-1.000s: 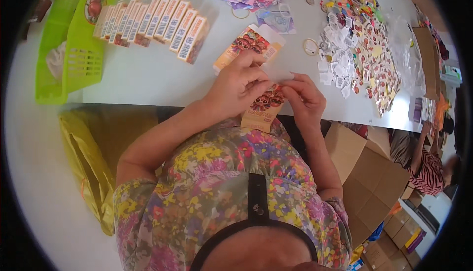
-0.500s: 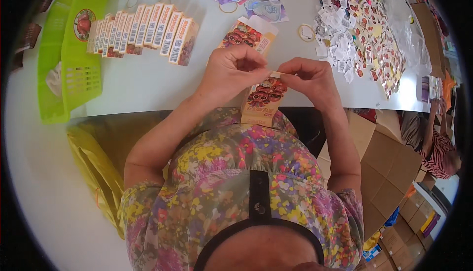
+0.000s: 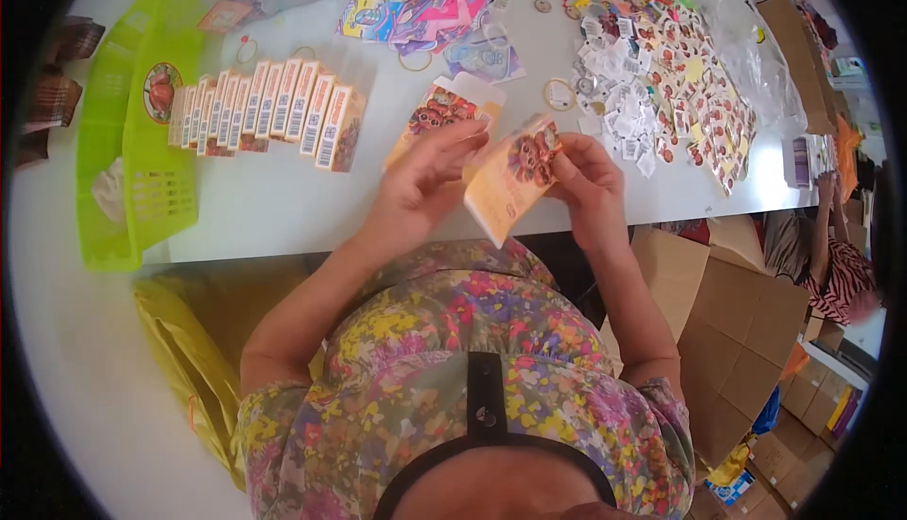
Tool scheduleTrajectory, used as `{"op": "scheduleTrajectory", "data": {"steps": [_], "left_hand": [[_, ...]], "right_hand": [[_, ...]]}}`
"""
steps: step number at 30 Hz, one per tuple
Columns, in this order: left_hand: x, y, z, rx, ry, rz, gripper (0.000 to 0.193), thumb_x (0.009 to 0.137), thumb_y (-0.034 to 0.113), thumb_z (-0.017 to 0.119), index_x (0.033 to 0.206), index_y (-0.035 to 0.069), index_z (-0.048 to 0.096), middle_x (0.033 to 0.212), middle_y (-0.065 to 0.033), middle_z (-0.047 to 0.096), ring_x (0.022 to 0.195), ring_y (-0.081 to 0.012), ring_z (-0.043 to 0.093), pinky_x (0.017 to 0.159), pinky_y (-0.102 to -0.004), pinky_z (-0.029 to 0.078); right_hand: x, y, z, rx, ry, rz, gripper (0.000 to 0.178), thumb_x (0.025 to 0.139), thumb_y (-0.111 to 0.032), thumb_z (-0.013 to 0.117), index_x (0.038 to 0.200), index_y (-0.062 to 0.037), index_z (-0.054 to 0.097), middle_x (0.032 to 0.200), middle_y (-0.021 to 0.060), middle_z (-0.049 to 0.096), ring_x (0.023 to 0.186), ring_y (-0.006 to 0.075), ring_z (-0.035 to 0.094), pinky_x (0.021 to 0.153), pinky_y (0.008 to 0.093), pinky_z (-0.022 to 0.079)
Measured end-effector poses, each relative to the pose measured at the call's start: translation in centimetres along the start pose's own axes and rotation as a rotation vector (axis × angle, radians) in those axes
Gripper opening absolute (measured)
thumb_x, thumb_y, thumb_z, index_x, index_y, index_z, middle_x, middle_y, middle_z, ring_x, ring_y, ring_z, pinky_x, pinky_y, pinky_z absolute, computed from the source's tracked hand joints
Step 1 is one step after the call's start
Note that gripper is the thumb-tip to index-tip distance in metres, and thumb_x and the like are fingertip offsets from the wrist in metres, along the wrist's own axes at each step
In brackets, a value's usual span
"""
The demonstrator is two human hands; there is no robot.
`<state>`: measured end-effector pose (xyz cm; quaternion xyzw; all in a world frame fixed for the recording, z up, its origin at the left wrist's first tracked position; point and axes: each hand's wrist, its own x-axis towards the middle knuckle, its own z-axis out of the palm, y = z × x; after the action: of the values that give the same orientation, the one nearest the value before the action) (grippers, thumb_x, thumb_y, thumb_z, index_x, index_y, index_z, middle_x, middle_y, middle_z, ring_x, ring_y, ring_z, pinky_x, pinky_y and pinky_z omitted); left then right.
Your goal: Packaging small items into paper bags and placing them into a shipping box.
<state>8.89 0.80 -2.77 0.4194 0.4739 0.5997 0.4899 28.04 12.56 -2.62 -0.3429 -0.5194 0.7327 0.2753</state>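
Note:
A small orange and cream cardboard box [image 3: 510, 180] with red cartoon figures is tilted in front of me, above the table's near edge. My right hand [image 3: 592, 189] grips its right side, thumb on the printed face. On the left, my left hand [image 3: 416, 185] is open, its fingers stretched towards the box's left edge; whether they touch it I cannot tell. Behind that hand, an open-flapped box [image 3: 439, 114] of the same print lies on the table. A row of similar boxes [image 3: 302, 109], barcoded sides showing, stands at the left.
A green plastic basket [image 3: 142, 95] is at the table's left end. Colourful cards [image 3: 416, 10] lie at the back. On the right are heaps of small tags [image 3: 619, 109], printed packets [image 3: 694, 95] and clear plastic [image 3: 742, 38]. An open carton [image 3: 732, 350] stands below, right; another person [image 3: 831, 265] is beyond.
The box has been lifted and tipped from upright against my body. My left hand has let go of its top edge and moved left and down; my right hand now grips its side.

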Motion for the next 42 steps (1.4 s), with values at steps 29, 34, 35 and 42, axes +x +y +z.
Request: {"op": "scheduleTrajectory", "data": {"steps": [29,34,35,42], "left_hand": [[0.4,1.5,-0.9,-0.009,0.206,0.091,0.105,0.07,0.004,0.078,0.151,0.008,0.011,0.14,-0.0132,0.042,0.123,-0.0246,0.051,0.096,-0.0385,0.046],[1.0,1.8,-0.6,0.053,0.195,0.118,0.103,0.069,0.005,0.08,0.148,0.007,0.015,0.134,-0.0132,0.045,0.119,-0.0222,0.053,0.095,-0.0357,0.048],[1.2,1.8,-0.5,0.054,0.198,0.123,0.103,0.069,0.005,0.08,0.148,0.007,0.015,0.134,-0.0132,0.045,0.119,-0.0222,0.053,0.095,-0.0357,0.048],[3.5,1.8,-0.6,0.332,0.308,0.156,0.083,0.067,0.007,0.082,0.137,0.002,0.039,0.118,-0.0106,0.054,0.107,-0.0179,0.058,0.088,-0.0311,0.05]], "right_hand": [[16.2,-4.4,-2.6,-1.53,-0.155,-0.502,0.042,0.07,-0.027,0.08,0.103,-0.0074,0.063,0.102,0.0083,0.057,0.101,0.0263,0.056,0.082,0.038,0.047],[17.4,-4.4,-3.2,-1.517,-0.179,-0.497,0.037,0.066,-0.013,0.079,0.098,-0.0065,0.061,0.103,0.0076,0.055,0.101,0.028,0.055,0.083,0.0374,0.046],[17.0,-4.6,-2.7,-1.466,-0.135,-0.514,0.033,0.065,-0.008,0.077,0.094,-0.0056,0.06,0.102,0.0076,0.056,0.101,0.0286,0.055,0.085,0.0373,0.045],[18.0,-5.7,-5.9,-0.706,-0.012,-0.53,0.016,0.077,-0.005,0.073,0.092,-0.0027,0.068,0.094,0.0026,0.066,0.088,0.0112,0.06,0.077,0.0275,0.047]]}}
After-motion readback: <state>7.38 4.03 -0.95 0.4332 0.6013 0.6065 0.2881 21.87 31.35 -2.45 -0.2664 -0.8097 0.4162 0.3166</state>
